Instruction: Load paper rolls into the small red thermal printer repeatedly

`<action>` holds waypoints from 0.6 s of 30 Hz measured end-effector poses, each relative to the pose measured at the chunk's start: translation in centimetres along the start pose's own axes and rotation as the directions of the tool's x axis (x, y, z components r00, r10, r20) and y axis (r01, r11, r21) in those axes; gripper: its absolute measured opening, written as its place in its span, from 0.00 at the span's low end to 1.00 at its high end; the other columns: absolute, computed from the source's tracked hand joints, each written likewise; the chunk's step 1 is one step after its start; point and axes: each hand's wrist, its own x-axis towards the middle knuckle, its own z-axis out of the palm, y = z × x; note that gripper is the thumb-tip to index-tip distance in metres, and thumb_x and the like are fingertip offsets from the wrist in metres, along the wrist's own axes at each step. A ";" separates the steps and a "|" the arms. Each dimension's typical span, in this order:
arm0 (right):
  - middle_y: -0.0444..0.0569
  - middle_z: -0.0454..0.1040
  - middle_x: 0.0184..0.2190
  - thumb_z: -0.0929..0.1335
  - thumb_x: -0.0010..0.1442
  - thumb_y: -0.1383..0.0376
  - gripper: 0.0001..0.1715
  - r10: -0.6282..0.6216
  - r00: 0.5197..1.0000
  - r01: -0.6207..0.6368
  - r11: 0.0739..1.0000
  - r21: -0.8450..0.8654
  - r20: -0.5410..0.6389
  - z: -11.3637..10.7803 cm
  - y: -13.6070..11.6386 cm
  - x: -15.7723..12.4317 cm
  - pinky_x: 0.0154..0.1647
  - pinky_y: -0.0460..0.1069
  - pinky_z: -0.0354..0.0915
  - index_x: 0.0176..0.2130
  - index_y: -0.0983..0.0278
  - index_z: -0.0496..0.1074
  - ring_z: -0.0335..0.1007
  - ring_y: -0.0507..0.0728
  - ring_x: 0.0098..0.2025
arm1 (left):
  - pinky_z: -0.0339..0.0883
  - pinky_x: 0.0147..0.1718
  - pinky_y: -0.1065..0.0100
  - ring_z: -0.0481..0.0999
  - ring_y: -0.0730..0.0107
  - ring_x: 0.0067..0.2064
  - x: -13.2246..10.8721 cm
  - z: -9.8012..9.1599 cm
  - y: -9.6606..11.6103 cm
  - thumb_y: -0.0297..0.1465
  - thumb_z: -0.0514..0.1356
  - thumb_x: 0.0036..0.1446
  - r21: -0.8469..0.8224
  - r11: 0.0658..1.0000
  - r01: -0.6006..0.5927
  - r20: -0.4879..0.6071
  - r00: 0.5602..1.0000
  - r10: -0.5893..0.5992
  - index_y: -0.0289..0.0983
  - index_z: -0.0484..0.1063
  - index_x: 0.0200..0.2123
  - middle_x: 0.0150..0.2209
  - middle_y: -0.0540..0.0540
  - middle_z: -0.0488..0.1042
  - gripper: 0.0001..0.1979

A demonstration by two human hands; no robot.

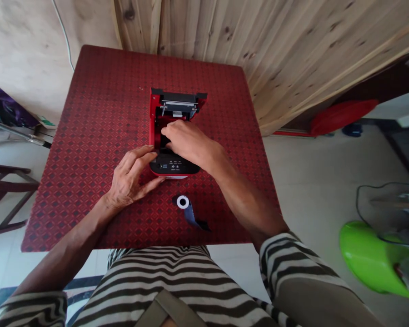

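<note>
A small red and black printer (156,119) sits in the middle of the red patterned table (98,113) with its lid tipped up at the back. My right hand (186,141) reaches into its open paper bay, fingers curled down inside; what they hold is hidden. My left hand (131,177) rests against the printer's front left corner, fingers spread and touching its black front panel. A small white roll core (182,202) with a dark strip trailing from it lies on the table just in front of the printer.
A wooden plank wall rises behind the table. A dark wooden chair (3,195) stands at the left. A green plastic object (375,259) and a fan's wire guard are on the floor at the right, and a red object (341,116) lies by the wall.
</note>
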 end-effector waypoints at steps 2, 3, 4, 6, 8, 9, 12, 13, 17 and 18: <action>0.42 0.67 0.21 0.75 0.56 0.82 0.26 0.020 1.000 -0.019 0.999 0.043 -0.013 0.1 0.4 0.2 0.44 0.56 0.72 0.21 0.58 0.66 0.74 0.58 0.31 | 0.80 0.60 0.54 0.81 0.53 0.62 -0.1 0.1 0.0 0.41 0.72 0.65 0.006 1.000 0.012 0.008 1.000 -0.012 0.41 0.65 0.68 0.63 0.36 0.77 0.33; 0.43 0.68 0.23 0.75 0.55 0.82 0.24 0.011 1.000 -0.010 0.999 0.034 -0.020 0.0 0.4 0.1 0.45 0.56 0.72 0.22 0.58 0.67 0.74 0.58 0.32 | 0.80 0.60 0.53 0.81 0.53 0.62 -0.1 0.1 -0.1 0.42 0.71 0.66 0.011 1.000 0.019 0.013 1.000 -0.019 0.42 0.66 0.67 0.63 0.36 0.77 0.32; 0.44 0.71 0.25 0.76 0.54 0.82 0.22 -0.006 1.000 0.006 1.000 0.008 -0.028 -0.1 0.4 0.0 0.46 0.57 0.72 0.24 0.59 0.69 0.75 0.59 0.34 | 0.81 0.59 0.53 0.81 0.53 0.61 -0.2 0.2 -0.1 0.43 0.71 0.66 0.016 1.000 0.027 0.017 0.999 -0.027 0.42 0.66 0.67 0.63 0.36 0.77 0.31; 0.47 0.75 0.29 0.77 0.53 0.80 0.18 -0.034 0.998 0.031 0.998 -0.062 -0.049 -0.5 0.0 -0.5 0.49 0.58 0.72 0.28 0.60 0.73 0.76 0.61 0.38 | 0.81 0.59 0.53 0.82 0.53 0.61 -0.3 0.3 -0.1 0.44 0.70 0.66 0.027 0.999 0.038 0.024 0.999 -0.039 0.42 0.68 0.65 0.62 0.36 0.78 0.30; 0.47 0.77 0.31 0.78 0.53 0.79 0.16 -0.040 0.996 0.032 0.995 -0.099 -0.083 -1.1 -0.9 -1.1 0.51 0.59 0.72 0.32 0.60 0.75 0.76 0.62 0.41 | 0.81 0.59 0.52 0.82 0.53 0.61 -0.3 0.3 -0.1 0.44 0.70 0.66 0.028 0.999 0.042 0.025 0.999 -0.043 0.41 0.68 0.65 0.62 0.36 0.78 0.30; 0.47 0.77 0.32 0.78 0.54 0.78 0.15 -0.042 0.994 0.032 0.995 -0.099 -0.104 -1.6 -1.5 -1.6 0.52 0.60 0.72 0.32 0.60 0.76 0.76 0.63 0.43 | 0.81 0.59 0.52 0.81 0.53 0.61 -0.3 0.2 -0.2 0.44 0.71 0.66 0.024 0.999 0.041 0.024 0.999 -0.041 0.41 0.68 0.65 0.62 0.36 0.78 0.30; 0.48 0.79 0.36 0.77 0.57 0.75 0.12 -0.037 0.979 0.029 0.999 -0.041 -0.203 -3.8 -3.2 -3.7 0.56 0.61 0.72 0.36 0.60 0.77 0.75 0.63 0.47 | 0.81 0.60 0.53 0.81 0.54 0.62 -0.2 0.1 -0.2 0.43 0.72 0.65 0.004 1.000 0.030 0.019 0.999 -0.030 0.42 0.67 0.66 0.63 0.36 0.77 0.32; 0.48 0.80 0.38 0.77 0.58 0.73 0.11 -0.024 0.968 0.023 1.000 -0.008 -0.250 -4.7 -3.5 -4.7 0.57 0.62 0.72 0.38 0.59 0.78 0.76 0.63 0.48 | 0.81 0.60 0.53 0.81 0.54 0.62 -0.2 0.1 -0.2 0.42 0.72 0.65 0.000 1.000 0.027 0.017 0.999 -0.027 0.42 0.66 0.67 0.63 0.36 0.77 0.32; 0.47 0.83 0.46 0.76 0.62 0.67 0.13 0.157 0.864 -0.084 0.982 0.170 -0.478 -6.8 -0.8 -9.1 0.52 0.60 0.76 0.47 0.57 0.78 0.80 0.60 0.46 | 0.80 0.60 0.53 0.80 0.54 0.62 -0.1 0.2 -0.2 0.41 0.73 0.64 -0.010 1.000 0.017 -0.001 1.000 -0.017 0.42 0.65 0.68 0.62 0.36 0.77 0.34; 0.46 0.83 0.46 0.75 0.62 0.66 0.15 0.231 0.815 -0.114 0.963 0.243 -0.532 -6.6 0.6 -10.2 0.51 0.59 0.77 0.49 0.57 0.77 0.81 0.60 0.46 | 0.80 0.60 0.53 0.80 0.53 0.62 -0.1 0.3 -0.1 0.41 0.73 0.64 -0.014 1.000 0.014 -0.011 1.000 -0.014 0.41 0.65 0.68 0.62 0.36 0.77 0.34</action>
